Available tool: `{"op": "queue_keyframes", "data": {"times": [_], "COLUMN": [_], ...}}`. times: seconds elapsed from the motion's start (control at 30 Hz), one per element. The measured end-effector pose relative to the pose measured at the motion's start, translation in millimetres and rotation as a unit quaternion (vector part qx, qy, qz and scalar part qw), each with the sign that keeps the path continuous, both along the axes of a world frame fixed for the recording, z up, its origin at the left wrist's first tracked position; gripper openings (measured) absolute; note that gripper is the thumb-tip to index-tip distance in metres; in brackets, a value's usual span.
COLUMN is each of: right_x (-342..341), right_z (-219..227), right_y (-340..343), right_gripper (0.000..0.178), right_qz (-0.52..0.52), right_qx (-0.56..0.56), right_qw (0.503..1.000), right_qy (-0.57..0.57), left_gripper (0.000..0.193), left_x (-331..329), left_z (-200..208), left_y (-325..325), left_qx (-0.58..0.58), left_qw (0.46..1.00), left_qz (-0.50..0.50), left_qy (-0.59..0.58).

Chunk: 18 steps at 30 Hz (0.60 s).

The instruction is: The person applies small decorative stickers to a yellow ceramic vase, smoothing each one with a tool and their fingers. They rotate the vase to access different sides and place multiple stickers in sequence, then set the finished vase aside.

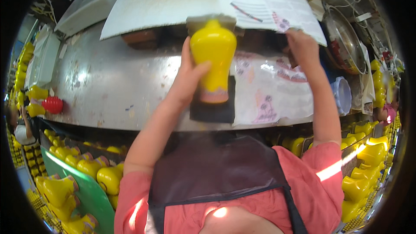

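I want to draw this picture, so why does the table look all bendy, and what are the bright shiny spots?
In the head view, the fisheye lens bends the metal table into a curve and darkens the corners. Also in the head view, light glares white off the table's bare metal and puts a shine on the yellow vase held in the left hand. The right hand looks slightly blurred.

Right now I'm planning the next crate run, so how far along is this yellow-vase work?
Done, apparently: rows of yellow pieces sit racked at lower left, more at right. In hand: the left hand grips one yellow vase upright on a dark pad, while the right hand reaches under the raised board. Left: I can't tell which racked pieces are finished or waiting.
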State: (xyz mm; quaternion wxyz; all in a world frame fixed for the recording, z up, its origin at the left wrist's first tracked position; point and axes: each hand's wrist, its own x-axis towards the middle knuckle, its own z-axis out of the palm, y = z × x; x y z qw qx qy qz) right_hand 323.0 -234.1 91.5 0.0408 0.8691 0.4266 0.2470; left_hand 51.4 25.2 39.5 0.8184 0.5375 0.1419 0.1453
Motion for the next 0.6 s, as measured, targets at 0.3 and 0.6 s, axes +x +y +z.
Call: {"op": "queue_keyframes", "data": {"times": [0.3, 0.6], "right_x": [-61.6, -162.3], "right_z": [102.8, 50.3], "right_y": [53.5, 96.3], "right_gripper": [0.032, 0.033], "right_qz": [-0.025, 0.268], "right_qx": [0.259, 0.053], "right_qw": [0.76, 0.962], "right_qy": [0.596, 0.025], "left_gripper": [0.092, 0.083], "left_x": [1.4, 1.1], "left_z": [16.8, 21.3], "left_y": [-5.1, -1.3], "left_qx": [-0.045, -0.077], "left_qw": [0.999, 0.997], "left_qz": [-0.008, -0.015], "left_qy": [-0.023, -0.012]}}
